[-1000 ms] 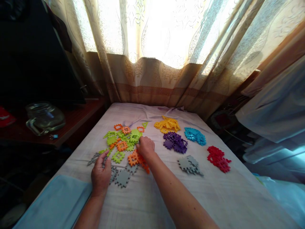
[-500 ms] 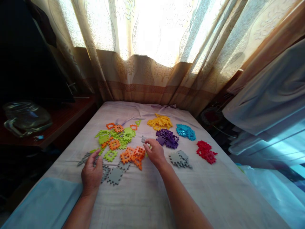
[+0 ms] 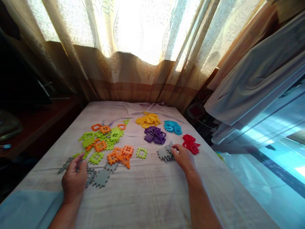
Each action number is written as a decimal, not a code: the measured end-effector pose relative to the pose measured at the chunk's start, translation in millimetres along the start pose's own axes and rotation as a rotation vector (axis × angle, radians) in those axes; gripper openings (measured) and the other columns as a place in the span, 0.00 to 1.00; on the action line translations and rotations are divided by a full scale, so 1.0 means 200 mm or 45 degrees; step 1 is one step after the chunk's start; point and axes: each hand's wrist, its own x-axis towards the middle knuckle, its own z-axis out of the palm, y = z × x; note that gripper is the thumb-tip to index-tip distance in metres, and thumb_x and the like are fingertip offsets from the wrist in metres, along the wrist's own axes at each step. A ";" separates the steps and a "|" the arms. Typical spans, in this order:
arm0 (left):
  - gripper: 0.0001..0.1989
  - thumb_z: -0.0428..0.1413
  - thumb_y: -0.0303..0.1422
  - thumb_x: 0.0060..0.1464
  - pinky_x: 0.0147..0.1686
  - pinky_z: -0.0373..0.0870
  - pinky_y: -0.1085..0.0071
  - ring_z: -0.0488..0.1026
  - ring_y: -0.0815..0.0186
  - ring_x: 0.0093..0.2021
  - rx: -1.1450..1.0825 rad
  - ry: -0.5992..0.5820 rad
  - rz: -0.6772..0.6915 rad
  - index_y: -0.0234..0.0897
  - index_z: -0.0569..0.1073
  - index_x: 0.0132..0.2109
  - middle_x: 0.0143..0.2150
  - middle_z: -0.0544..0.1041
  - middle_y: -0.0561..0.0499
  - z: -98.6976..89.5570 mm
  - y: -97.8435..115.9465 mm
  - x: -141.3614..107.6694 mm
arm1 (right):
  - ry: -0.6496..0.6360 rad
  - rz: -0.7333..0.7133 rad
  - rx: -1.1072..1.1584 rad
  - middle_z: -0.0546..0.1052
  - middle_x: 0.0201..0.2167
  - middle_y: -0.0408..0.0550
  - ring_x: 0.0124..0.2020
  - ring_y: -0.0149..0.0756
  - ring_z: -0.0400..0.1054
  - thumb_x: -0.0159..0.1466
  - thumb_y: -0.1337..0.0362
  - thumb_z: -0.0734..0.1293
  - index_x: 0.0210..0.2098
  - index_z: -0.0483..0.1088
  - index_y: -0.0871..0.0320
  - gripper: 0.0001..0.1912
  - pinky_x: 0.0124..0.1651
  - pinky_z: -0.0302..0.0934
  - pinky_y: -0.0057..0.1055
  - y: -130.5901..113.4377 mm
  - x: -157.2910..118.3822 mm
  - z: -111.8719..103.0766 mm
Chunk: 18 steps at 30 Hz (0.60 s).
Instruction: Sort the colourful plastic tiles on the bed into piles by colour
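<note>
Notched plastic pieces lie on a pale sheet. My right hand (image 3: 183, 156) pinches a grey piece (image 3: 169, 147) at the right edge of the small grey pile (image 3: 163, 154). At the left, my left hand (image 3: 75, 176) is beside green pieces (image 3: 96, 157) and grey pieces (image 3: 101, 178), its fingers apart and curved, nothing seen in them. Orange pieces (image 3: 118, 155) overlap in the middle, with one green square frame (image 3: 141, 153) to their right. Purple (image 3: 154, 135), yellow (image 3: 148, 119), blue (image 3: 172, 127) and red (image 3: 190, 144) pieces form separate piles.
A light blue cloth (image 3: 30, 208) covers the near left corner. Curtains (image 3: 133, 73) hang behind the far edge. Hanging clothes (image 3: 252, 76) are at the right. On the left, a dark wooden surface (image 3: 45, 117) holds a glass jug (image 3: 9, 125), partly out of view.
My right hand has moved right with the grey piece, from beside the orange pieces to the grey pile, uncovering the green square frame. The view has shifted right.
</note>
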 end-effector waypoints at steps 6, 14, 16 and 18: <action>0.24 0.51 0.45 0.50 0.54 0.68 0.58 0.75 0.56 0.47 -0.043 -0.021 -0.049 0.41 0.75 0.51 0.47 0.80 0.46 -0.01 0.02 -0.01 | -0.004 -0.080 -0.064 0.79 0.44 0.52 0.46 0.41 0.72 0.64 0.61 0.62 0.45 0.76 0.56 0.14 0.46 0.62 0.33 -0.07 -0.02 0.00; 0.21 0.51 0.44 0.51 0.53 0.69 0.62 0.76 0.59 0.49 -0.118 -0.011 -0.031 0.41 0.75 0.49 0.48 0.80 0.47 0.00 0.02 -0.02 | -0.165 -0.659 0.150 0.79 0.45 0.49 0.48 0.39 0.70 0.64 0.65 0.62 0.41 0.76 0.56 0.11 0.54 0.59 0.32 -0.53 -0.08 0.19; 0.21 0.50 0.44 0.51 0.52 0.70 0.62 0.76 0.58 0.48 -0.136 -0.020 -0.036 0.40 0.75 0.48 0.48 0.80 0.46 0.00 0.01 -0.02 | -0.218 -0.782 0.169 0.78 0.47 0.50 0.50 0.38 0.69 0.65 0.65 0.63 0.44 0.75 0.55 0.12 0.55 0.58 0.32 -0.70 -0.09 0.25; 0.22 0.50 0.44 0.51 0.51 0.70 0.62 0.76 0.58 0.48 -0.145 -0.026 -0.044 0.40 0.75 0.49 0.48 0.79 0.46 0.00 0.01 -0.02 | -0.241 -0.893 0.162 0.75 0.52 0.50 0.53 0.39 0.67 0.65 0.65 0.62 0.50 0.73 0.54 0.15 0.57 0.57 0.33 -0.88 -0.07 0.31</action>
